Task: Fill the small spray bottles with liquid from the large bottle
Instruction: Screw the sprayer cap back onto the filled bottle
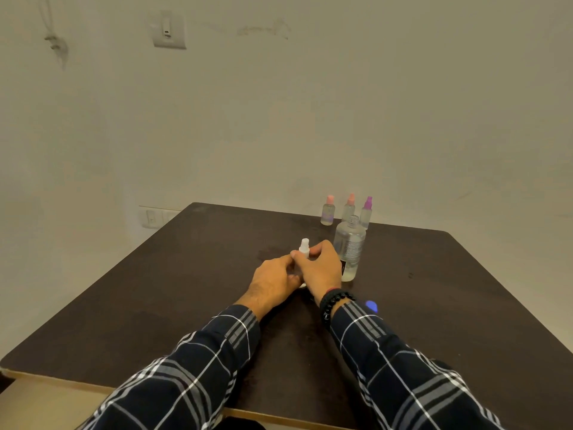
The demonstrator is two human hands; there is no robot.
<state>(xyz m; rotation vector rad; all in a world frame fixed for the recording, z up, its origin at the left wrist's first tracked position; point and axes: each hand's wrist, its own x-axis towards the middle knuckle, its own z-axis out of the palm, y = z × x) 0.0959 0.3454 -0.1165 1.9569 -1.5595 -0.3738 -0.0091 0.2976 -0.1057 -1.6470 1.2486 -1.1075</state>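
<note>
Both hands together near the middle of the dark counter (186, 290), wrapped around a small spray bottle with a white top (304, 247). Left hand (274, 282) curled low around the bottle's body, fingers closed, thumb reaching up toward the neck. Right hand (321, 266) closed over the bottle from the right, thumb and forefinger pinched at the base of the white top; body of the bottle almost wholly hidden behind the fingers. Black bead bracelet (333, 301) on the right wrist, plaid sleeves (201, 367) on both arms. Just right of the hands, touching or nearly touching the right knuckles, the large clear bottle (348, 249), upright, uncapped, liquid showing only low in its base. Behind it, toward the far edge of the counter, three small spray bottles in a row: pink-topped (328, 211), another pink-topped (349, 207), purple-topped (366, 212), all upright and capped. Small blue thing (371, 305) on the counter beside the right wrist, too blurred to identify.
</note>
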